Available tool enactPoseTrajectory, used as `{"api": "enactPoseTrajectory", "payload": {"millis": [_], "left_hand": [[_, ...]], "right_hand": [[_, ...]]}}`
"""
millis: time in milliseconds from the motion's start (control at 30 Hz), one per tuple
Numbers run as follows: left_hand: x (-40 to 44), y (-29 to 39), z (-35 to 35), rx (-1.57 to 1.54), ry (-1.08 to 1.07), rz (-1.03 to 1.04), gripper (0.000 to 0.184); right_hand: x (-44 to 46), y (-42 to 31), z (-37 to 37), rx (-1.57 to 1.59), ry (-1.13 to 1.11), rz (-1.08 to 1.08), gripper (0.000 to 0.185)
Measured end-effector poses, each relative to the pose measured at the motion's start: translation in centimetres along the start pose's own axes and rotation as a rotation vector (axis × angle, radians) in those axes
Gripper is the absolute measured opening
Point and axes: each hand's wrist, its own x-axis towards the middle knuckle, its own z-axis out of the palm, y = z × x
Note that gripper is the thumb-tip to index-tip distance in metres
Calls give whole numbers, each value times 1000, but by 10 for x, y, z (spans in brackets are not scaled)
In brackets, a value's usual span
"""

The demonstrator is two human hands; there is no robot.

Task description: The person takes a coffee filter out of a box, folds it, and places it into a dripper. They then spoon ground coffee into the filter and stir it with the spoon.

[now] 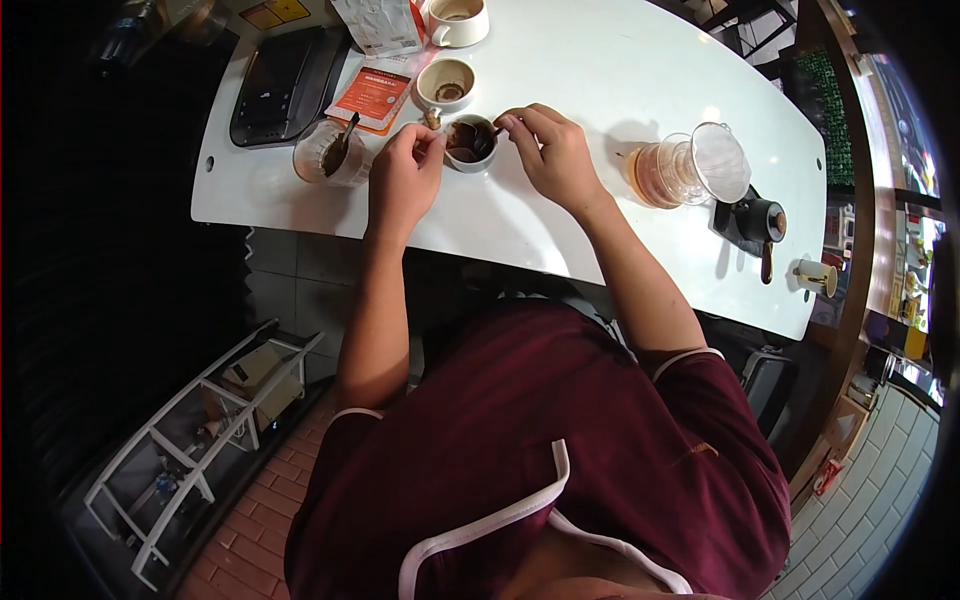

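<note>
Between the two hands I see a small cup (pixel 470 167). The right hand (pixel 548 152), nearly closed, pinches a dark handle (pixel 498 131) at the cup's rim; the left hand (pixel 408 168) curls by the opposite rim, its hold unclear to me. Left of that hand is a glass (pixel 352 168).

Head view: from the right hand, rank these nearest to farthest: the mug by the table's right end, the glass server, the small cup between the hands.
From the right hand:
1. Small cup: just left, between it and the left hand.
2. Glass server: to its right.
3. Mug: farther right, by the table's end.
</note>
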Motion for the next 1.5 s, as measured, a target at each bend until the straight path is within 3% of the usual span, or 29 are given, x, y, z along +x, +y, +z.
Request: {"api": "enactPoseTrajectory", "payload": {"millis": [500, 800, 933, 1000, 1500], "left_hand": [[-5, 1, 2, -1, 40, -23, 20], [-9, 4, 2, -18, 53, 10, 19], [-8, 4, 0, -30, 41, -1, 19], [-8, 2, 0, -37, 44, -6, 19], [0, 5, 0, -17, 30, 6, 19]], "right_hand": [[11, 1, -2, 59, 36, 10, 18], [10, -2, 6, 72, 105, 185, 26], [7, -2, 2, 103, 57, 423, 31], [3, -1, 5, 160, 231, 441, 31], [-7, -32, -35, 496, 515, 551, 32]]}}
